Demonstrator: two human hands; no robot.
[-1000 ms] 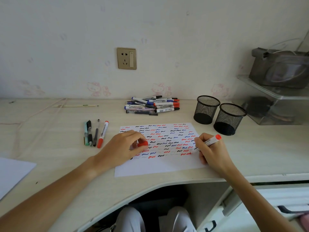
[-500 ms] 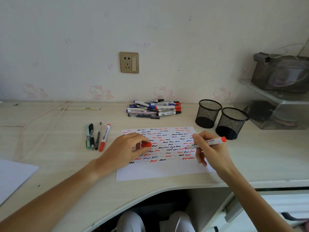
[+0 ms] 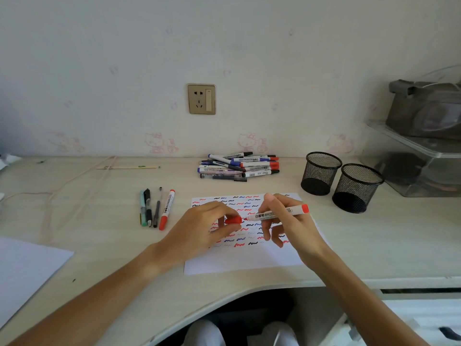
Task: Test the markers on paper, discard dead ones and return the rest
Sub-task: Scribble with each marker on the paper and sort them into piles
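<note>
My right hand (image 3: pixel 291 228) grips a red whiteboard marker (image 3: pixel 282 213) held level above the test paper (image 3: pixel 249 260), its bare tip pointing left. My left hand (image 3: pixel 202 231) pinches the red cap (image 3: pixel 233 220), whose mouth sits just short of the marker's tip. The paper is covered in red, blue and black squiggles. A pile of several markers (image 3: pixel 238 167) lies at the back of the desk. A red marker (image 3: pixel 166 209) and three pens (image 3: pixel 149 208) lie in a row left of the paper. Two black mesh cups, one (image 3: pixel 320 173) behind the other (image 3: pixel 356 187), stand at the right.
A clear plastic shelf (image 3: pixel 419 171) with a grey bag (image 3: pixel 426 108) on top stands at the far right. A white sheet (image 3: pixel 22 273) lies at the desk's left edge. A thin stick (image 3: pixel 127 167) and a cord (image 3: pixel 57 191) lie at the back left. The desk's front edge curves inward.
My right hand lifted the marker off the paper and swung it left, bringing its tip up to the cap held in my left hand.
</note>
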